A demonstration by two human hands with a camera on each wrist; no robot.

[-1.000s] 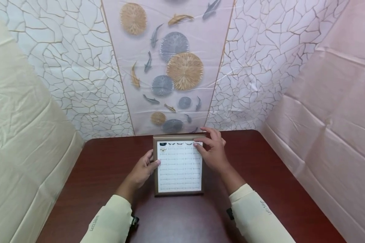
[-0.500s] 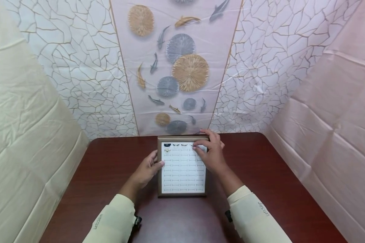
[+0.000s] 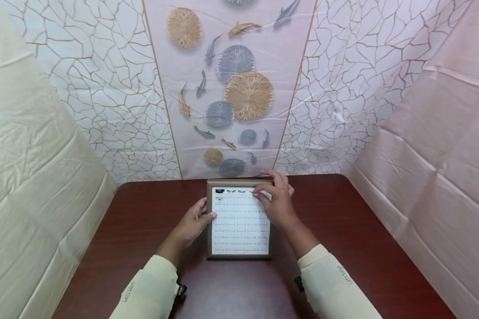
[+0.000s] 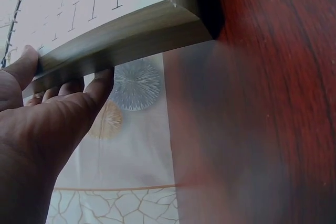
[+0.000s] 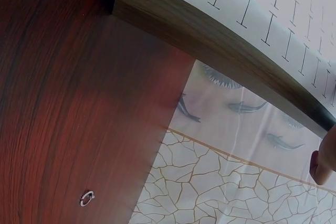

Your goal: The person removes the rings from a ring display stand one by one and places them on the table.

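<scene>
In the head view a ring display case [image 3: 241, 225], with a brown wood-look frame and a white slotted insert, stands tilted up on the table. My left hand [image 3: 192, 223] grips its left edge, thumb on the front and fingers behind, as the left wrist view also shows. A dark ring [image 3: 220, 191] and slimmer rings [image 3: 231, 191] sit along the top row. Below the dark one is a gold-coloured ring [image 3: 219, 198]. The thumb and index finger of my right hand [image 3: 280, 201] pinch a ring [image 3: 253, 192] at the top row's fourth slot. That hand covers the row's right end.
A silver-coloured ring [image 5: 87, 198] lies loose on the dark red wooden table [image 3: 311, 283], seen in the right wrist view. Patterned cloth [image 3: 247, 133] hangs behind the table's far edge, and pale drapes [image 3: 431, 177] flank both sides.
My right hand's fingertips have shifted left along the top row, from the fifth slot to the fourth ring. The left hand keeps its hold; the head view has swung slightly.
</scene>
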